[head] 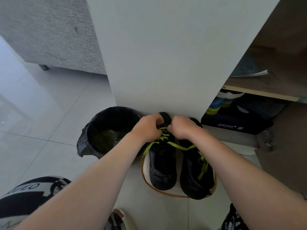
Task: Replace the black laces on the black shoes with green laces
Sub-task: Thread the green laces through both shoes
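A person crouched over a glossy pale-tiled floor [49, 113] works on a pair of black knit-mesh shoes standing side by side against a smooth white cabinet panel [166, 55]. The left hand [147, 128] and right hand [181, 128] meet over the far end of the left-hand shoe [162, 165]. Each grip is drawn tight, fingers curled inward and pinching the flat green lace [163, 135] where it criss-crosses the upper. The knuckles of the two hands nearly touch. One loose end of that lace trails off the shoe's left side; the other lies slack across the gap onto the right-hand shoe [194, 176].

The right-hand shoe carries a second green lace [203, 163], lying in loose, untidy crossings down its upper. Both shoes rest on a rounded white mat [146, 165] edged with a thin tan rim.

Just left of the shoes stands a round bin [106, 131] lined with a crinkled black plastic bag, its top folded over the rim. To the right, a dark rectangular shoebox [232, 125] with white lettering sits at the foot of an open cupboard, below a raw-edged wooden shelf [259, 93]. At upper left is a sofa [49, 30] in coarse grey woven fabric, raised on a short metal leg.
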Available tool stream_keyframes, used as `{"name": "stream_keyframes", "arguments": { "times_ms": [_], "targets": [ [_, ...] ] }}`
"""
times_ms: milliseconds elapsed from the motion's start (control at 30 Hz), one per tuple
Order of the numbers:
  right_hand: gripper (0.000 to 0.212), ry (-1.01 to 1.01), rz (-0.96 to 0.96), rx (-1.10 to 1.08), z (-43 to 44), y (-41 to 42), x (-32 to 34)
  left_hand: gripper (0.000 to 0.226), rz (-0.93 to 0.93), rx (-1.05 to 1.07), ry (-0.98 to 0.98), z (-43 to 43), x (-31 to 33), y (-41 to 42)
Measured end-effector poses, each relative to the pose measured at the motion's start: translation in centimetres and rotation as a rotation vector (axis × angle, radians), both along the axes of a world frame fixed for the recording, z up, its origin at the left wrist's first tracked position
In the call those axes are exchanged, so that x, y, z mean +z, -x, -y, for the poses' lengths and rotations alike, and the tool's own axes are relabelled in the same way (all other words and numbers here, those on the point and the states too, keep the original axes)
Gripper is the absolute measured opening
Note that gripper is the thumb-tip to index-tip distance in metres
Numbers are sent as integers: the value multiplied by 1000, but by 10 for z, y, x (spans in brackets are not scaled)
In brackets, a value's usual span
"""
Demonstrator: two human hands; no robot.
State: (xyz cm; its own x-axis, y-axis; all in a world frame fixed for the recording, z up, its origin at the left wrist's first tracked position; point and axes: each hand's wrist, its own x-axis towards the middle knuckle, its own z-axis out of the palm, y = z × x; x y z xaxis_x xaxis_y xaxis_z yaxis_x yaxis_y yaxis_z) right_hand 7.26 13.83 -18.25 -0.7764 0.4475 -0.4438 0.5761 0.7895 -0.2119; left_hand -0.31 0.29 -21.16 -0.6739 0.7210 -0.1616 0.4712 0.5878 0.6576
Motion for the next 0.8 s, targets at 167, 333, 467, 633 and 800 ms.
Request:
{"name": "stream_keyframes", "arguments": {
  "times_ms": [167,333,467,633,800],
  "targets": [
    [10,-201,-132,93,3,-3,-5,30,-43,12,26,0,0,-1],
    [28,65,-296,-84,-7,-4,-6,25,-263,-24,102,-5,3,-4],
    [49,208,-260,-200,-6,-5,-1,18,-508,-100,217,-14,6,-7],
    [53,223,-244,-189,5,-4,-14,29,-699,-225,363,-22,6,-11],
    [59,173,-277,-179,13,-6,-21,28,-658,-247,391,-24,1,-7]
  ]
}}
